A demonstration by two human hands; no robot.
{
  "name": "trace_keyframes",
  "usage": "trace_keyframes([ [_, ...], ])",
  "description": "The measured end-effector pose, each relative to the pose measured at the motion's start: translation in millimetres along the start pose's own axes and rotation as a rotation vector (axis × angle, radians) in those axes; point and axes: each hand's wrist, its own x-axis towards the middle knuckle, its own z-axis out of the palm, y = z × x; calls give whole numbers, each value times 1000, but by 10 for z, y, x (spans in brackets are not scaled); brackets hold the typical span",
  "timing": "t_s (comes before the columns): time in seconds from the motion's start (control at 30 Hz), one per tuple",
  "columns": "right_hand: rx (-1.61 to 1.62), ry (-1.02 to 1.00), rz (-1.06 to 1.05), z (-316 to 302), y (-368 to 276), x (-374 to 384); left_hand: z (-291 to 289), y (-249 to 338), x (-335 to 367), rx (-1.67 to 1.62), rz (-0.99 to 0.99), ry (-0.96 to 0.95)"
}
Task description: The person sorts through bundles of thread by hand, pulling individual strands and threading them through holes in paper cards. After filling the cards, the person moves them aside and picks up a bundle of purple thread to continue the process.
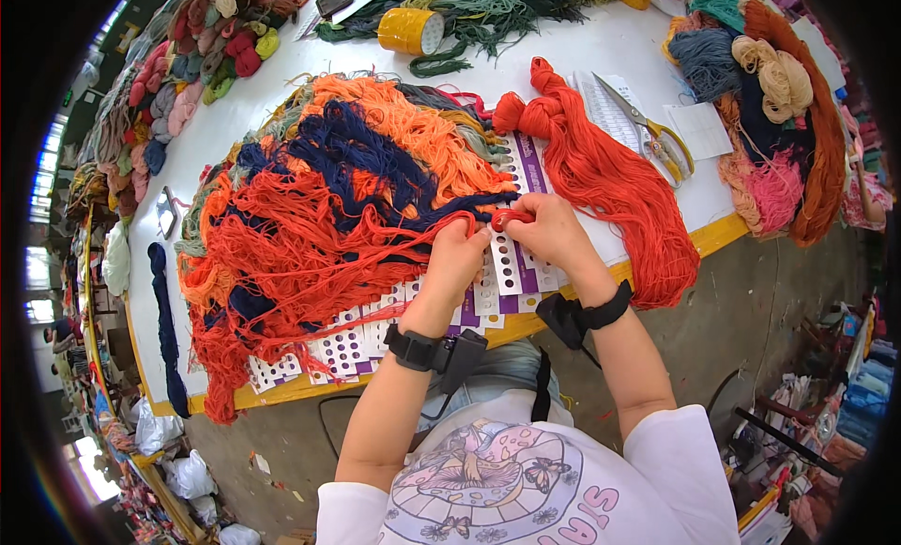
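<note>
Close together at the table's near edge, both my hands pinch red yarn. My left hand (458,256) is closed on the strands that run in from the red yarn (291,254) spread on the left. My right hand (554,230) grips a small red loop beside it. Under my fingers lie white and purple cards (508,268) with rows of punched holes; the exact spot between my fingertips is partly hidden. Orange yarn (385,122) and navy yarn (361,155) are heaped behind the red. A thick, knotted red skein (601,179) lies right of my hands.
Scissors (657,137) with yellow handles lie on paper at the right. Colourful skeins (774,85) hang over the right edge. A roll of yellow tape (410,30) stands near green yarn (507,10) at the back. A navy twist (167,329) lies at the left edge.
</note>
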Motion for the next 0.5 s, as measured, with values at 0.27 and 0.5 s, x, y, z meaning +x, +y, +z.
trace_keyframes([
  [0.27,128,-95,77,-35,-39,4,82,35,-29,-49,43,-39],
  [0.5,79,-69,-107,90,81,40,70,-132,56,509,391,291],
])
